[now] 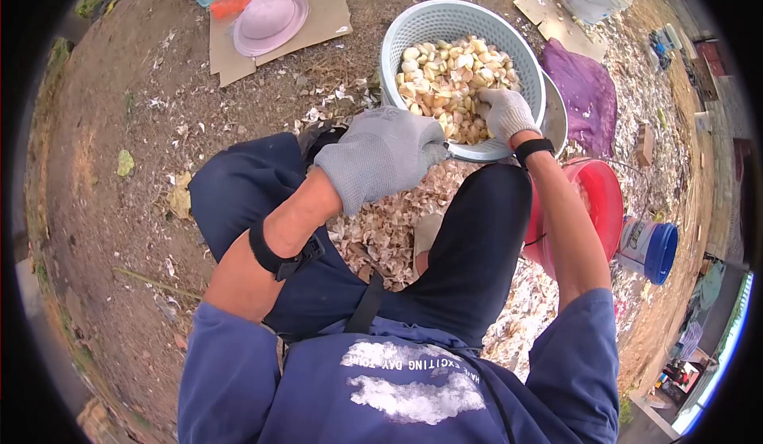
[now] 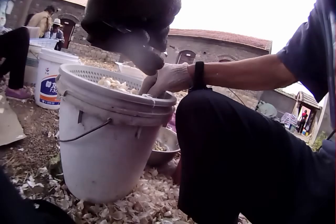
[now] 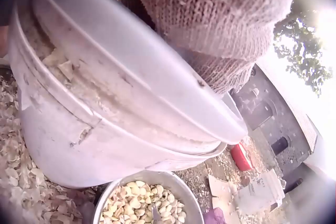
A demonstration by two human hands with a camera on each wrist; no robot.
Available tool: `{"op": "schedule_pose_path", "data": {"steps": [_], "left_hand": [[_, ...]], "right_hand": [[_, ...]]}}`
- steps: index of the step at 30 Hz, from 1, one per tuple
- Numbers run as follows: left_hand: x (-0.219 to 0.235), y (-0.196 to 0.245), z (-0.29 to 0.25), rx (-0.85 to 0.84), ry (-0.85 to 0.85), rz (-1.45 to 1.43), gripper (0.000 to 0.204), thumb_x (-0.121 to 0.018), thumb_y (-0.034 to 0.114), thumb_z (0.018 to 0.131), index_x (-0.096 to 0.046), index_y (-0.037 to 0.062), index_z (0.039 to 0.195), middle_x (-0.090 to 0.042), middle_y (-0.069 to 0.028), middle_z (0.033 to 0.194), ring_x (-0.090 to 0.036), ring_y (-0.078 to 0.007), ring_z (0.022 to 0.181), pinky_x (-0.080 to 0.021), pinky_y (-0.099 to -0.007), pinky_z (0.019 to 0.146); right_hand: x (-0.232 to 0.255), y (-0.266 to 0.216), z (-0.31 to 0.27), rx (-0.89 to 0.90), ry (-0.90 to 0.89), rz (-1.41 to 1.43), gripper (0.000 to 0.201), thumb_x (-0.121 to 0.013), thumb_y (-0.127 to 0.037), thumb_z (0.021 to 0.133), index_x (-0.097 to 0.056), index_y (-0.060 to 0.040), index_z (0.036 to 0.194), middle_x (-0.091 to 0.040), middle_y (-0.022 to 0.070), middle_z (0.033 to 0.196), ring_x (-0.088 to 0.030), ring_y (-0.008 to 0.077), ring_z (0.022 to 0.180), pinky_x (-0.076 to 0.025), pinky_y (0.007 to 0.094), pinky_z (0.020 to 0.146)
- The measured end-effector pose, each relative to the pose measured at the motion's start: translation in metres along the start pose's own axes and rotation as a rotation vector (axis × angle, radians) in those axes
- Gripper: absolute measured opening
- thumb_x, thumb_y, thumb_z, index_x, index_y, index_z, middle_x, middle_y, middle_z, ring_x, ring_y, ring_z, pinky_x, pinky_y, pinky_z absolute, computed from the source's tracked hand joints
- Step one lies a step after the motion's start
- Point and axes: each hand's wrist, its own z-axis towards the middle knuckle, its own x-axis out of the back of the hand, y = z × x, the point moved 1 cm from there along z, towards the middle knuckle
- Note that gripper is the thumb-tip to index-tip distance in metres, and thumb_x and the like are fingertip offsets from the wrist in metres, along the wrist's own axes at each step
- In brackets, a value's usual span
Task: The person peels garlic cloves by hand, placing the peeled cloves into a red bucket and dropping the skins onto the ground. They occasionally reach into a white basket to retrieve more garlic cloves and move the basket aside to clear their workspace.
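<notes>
A light blue-grey perforated basket (image 1: pixel 397 34) is full of garlic cloves (image 1: pixel 453 66), many with loose papery skin. It sits on a white bucket (image 2: pixel 105 150). My right hand (image 1: pixel 509 116), in a pale knit glove, reaches into the cloves at the basket's right side, its fingertips hidden among them. My left hand (image 1: pixel 385 154), in a grey coated glove, is held just before the near rim with fingers curled in. I cannot tell whether something is between them. In the left wrist view the dark gloved fingers (image 2: pixel 136 50) hang over the rim close to the right hand.
A metal bowl (image 3: pixel 197 203) of cloves stands beside the bucket. A red bucket (image 1: pixel 600 205) and a blue-lidded pail (image 1: pixel 661 253) stand right. Garlic skins (image 1: pixel 381 237) lie between my legs. A pink hat (image 1: pixel 270 24) rests on cardboard (image 1: pixel 330 11); a purple mesh bag (image 1: pixel 584 98) lies right.
</notes>
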Motion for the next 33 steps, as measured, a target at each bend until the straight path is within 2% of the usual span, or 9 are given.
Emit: {"op": "schedule_pose_path", "data": {"steps": [10, 12, 16, 18, 19, 21, 22, 26, 33], "left_hand": [[0.0, 0.0, 0.0, -0.004, 0.016, -0.004, 0.029, -0.067, 0.034, 0.098, -0.078, 0.0107, 0.11, -0.078, -0.0165, 0.097, -0.075, -0.0371, 0.094, -0.058, -0.049, 0.087], [0.0, -0.001, 0.002, -0.001, 0.016, 0.007, 0.029, -0.066, 0.033, 0.098, -0.079, 0.0106, 0.11, -0.078, -0.0165, 0.096, -0.075, -0.0371, 0.094, -0.058, -0.0488, 0.086], [0.002, 0.002, 0.003, 0.012, -0.005, -0.005, 0.029, -0.066, 0.033, 0.098, -0.078, 0.0106, 0.11, -0.078, -0.0165, 0.097, -0.075, -0.0363, 0.095, -0.058, -0.0483, 0.087], [0.004, 0.004, 0.004, 0.026, -0.016, 0.007, 0.029, -0.065, 0.033, 0.098, -0.078, 0.0106, 0.111, -0.078, -0.0164, 0.098, -0.075, -0.0361, 0.096, -0.058, -0.0483, 0.088], [0.005, 0.005, 0.003, 0.041, -0.026, 0.017, 0.029, -0.065, 0.034, 0.098, -0.078, 0.0107, 0.111, -0.078, -0.0162, 0.099, -0.075, -0.0359, 0.097, -0.058, -0.0482, 0.089], [0.007, 0.007, 0.002, 0.047, -0.015, 0.028, 0.03, -0.065, 0.034, 0.099, -0.078, 0.011, 0.112, -0.078, -0.016, 0.099, -0.075, -0.0357, 0.098, -0.057, -0.0482, 0.089], [0.007, 0.007, 0.002, 0.055, -0.008, 0.038, 0.031, -0.065, 0.035, 0.099, -0.078, 0.0114, 0.113, -0.078, -0.0158, 0.1, -0.075, -0.0356, 0.099, -0.057, -0.0482, 0.09], [0.001, 0.002, 0.002, 0.033, 0.075, 0.068, 0.032, -0.065, 0.036, 0.099, -0.078, 0.0121, 0.115, -0.078, -0.0155, 0.101, -0.075, -0.036, 0.099, -0.057, -0.0483, 0.09], [0.002, 0.012, -0.001, 0.032, 0.148, 0.017, 0.033, -0.066, 0.039, 0.099, -0.078, 0.0135, 0.115, -0.078, -0.0156, 0.101, -0.075, -0.0361, 0.098, -0.058, -0.0493, 0.089]], "right_hand": [[0.003, 0.0, 0.019, -0.135, -0.215, -0.054, 0.027, -0.068, -0.021, 0.084, -0.08, -0.0062, 0.103, -0.077, 0.0229, 0.105, -0.074, 0.0413, 0.104, -0.059, 0.0479, 0.092], [0.02, -0.007, 0.018, -0.148, -0.348, -0.059, 0.03, -0.074, -0.026, 0.079, -0.081, -0.0069, 0.101, -0.078, 0.0213, 0.103, -0.075, 0.0397, 0.101, -0.06, 0.0461, 0.091], [0.028, -0.006, 0.011, -0.129, -0.331, 0.019, 0.039, -0.081, -0.03, 0.072, -0.081, -0.0088, 0.105, -0.078, 0.0198, 0.1, -0.075, 0.0391, 0.097, -0.059, 0.0457, 0.091], [0.032, -0.008, -0.003, -0.117, -0.122, 0.153, 0.04, -0.083, -0.022, 0.075, -0.08, -0.0054, 0.111, -0.079, 0.0159, 0.092, -0.077, 0.0315, 0.086, -0.061, 0.0419, 0.081], [0.036, -0.009, -0.007, -0.113, -0.12, 0.151, 0.04, -0.083, -0.022, 0.075, -0.08, -0.0054, 0.111, -0.079, 0.0159, 0.092, -0.077, 0.0315, 0.086, -0.061, 0.0419, 0.081], [0.044, -0.008, -0.019, -0.355, -0.241, 0.873, 0.034, -0.082, -0.014, 0.084, -0.078, -0.0002, 0.114, -0.078, 0.0102, 0.091, -0.075, 0.0205, 0.078, -0.061, 0.0345, 0.073], [0.062, -0.025, -0.029, -0.362, -0.219, 0.967, 0.028, -0.077, -0.009, 0.093, -0.076, 0.005, 0.117, -0.076, 0.0075, 0.093, -0.073, 0.0134, 0.077, -0.061, 0.028, 0.072], [0.085, -0.043, -0.053, -0.359, -0.183, 1.168, 0.036, -0.077, -0.011, 0.096, -0.07, 0.0062, 0.127, -0.074, 0.0107, 0.105, -0.075, 0.0162, 0.085, -0.064, 0.0302, 0.079], [0.115, -0.087, -0.092, -0.289, -0.12, 1.397, 0.036, -0.072, -0.006, 0.097, -0.069, 0.0076, 0.129, -0.075, 0.0125, 0.106, -0.076, 0.0179, 0.09, -0.065, 0.0313, 0.082]]}}
